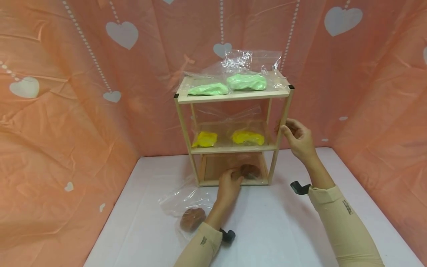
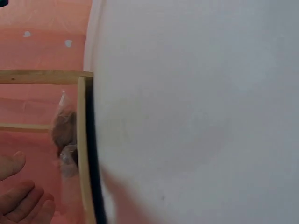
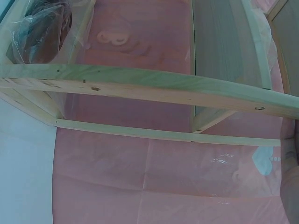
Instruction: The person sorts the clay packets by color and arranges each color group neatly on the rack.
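Observation:
A small wooden shelf rack (image 1: pixel 233 149) with three levels stands on the white table. My left hand (image 1: pixel 229 185) reaches in at the bottom level, beside a clear bag with a brown lump (image 1: pixel 250 171). In the left wrist view its fingers (image 2: pixel 21 203) look loosely extended, with a gap between them and the bagged brown lump (image 2: pixel 65 128). My right hand (image 1: pixel 300 139) holds the rack's right front post (image 1: pixel 283 116) near the middle level, thumb in front. Only part of that hand (image 3: pixel 289 182) shows at the right wrist view's edge.
Another bagged brown lump (image 1: pixel 192 219) lies on the table, left of my left forearm. Bagged yellow lumps (image 1: pixel 248 137) sit on the middle level. Bagged light green lumps (image 1: pixel 247 82) rest on top. Pink cloth (image 1: pixel 160 122) with hearts hangs around the table.

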`<state>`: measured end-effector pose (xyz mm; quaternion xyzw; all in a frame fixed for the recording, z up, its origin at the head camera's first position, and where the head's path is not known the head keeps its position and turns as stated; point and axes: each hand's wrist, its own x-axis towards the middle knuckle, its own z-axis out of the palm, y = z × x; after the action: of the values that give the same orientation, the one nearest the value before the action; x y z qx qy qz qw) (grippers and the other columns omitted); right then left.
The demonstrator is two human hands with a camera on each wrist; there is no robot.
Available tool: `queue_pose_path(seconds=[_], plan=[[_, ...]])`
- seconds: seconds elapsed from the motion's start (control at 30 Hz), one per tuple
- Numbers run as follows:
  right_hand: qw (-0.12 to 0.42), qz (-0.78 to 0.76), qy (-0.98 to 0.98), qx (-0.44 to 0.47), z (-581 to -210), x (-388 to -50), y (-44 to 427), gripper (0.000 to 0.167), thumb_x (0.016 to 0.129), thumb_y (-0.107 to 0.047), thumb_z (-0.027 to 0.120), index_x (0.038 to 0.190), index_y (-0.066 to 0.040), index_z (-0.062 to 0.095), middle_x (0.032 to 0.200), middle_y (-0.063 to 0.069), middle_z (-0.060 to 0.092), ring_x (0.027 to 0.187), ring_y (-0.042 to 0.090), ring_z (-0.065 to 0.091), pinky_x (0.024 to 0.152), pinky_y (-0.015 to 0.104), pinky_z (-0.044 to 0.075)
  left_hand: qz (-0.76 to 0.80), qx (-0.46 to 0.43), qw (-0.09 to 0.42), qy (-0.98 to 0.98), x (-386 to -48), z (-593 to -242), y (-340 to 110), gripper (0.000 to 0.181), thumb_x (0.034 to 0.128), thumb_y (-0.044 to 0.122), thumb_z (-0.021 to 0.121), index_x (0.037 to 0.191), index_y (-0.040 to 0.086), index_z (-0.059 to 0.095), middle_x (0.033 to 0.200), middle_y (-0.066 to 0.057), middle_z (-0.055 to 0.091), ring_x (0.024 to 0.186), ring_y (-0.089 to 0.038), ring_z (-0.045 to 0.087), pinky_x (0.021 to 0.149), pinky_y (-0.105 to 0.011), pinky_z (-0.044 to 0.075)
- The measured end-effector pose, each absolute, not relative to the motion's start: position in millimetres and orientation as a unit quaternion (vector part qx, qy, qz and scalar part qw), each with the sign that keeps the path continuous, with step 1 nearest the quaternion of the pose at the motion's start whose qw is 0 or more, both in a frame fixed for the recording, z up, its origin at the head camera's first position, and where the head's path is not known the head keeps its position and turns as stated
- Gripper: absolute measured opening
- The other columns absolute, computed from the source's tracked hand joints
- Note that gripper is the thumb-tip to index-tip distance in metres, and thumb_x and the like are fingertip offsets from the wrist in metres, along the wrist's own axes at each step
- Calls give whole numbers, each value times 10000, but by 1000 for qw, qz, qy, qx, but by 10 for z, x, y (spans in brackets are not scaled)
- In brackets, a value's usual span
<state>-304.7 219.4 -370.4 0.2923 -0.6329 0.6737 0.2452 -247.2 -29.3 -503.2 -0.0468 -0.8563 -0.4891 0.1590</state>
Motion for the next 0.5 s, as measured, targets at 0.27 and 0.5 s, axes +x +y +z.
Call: queue_pose_path(seconds=[0.27,0.5], plan=[[243,676,-631,294,-3702,-3037,2193,256,1064,86,575,1213,294,558,970,-16,778,957,93,722,957,193,563,-488,-63,147,-858,-2296,-4952,-431,398,979,142,800,1302,-59,684,1256,-236,706,1213,-424,661,1060,-561,537],[245,674,-633,289,-3702,-3037,2192,266,1064,62,596,1222,275,573,972,-30,778,957,84,719,956,189,562,-499,-76,145,-851,-2190,-4859,-561,412,951,91,818,1302,-84,689,1239,-270,701,1137,-459,681,984,-560,579]])
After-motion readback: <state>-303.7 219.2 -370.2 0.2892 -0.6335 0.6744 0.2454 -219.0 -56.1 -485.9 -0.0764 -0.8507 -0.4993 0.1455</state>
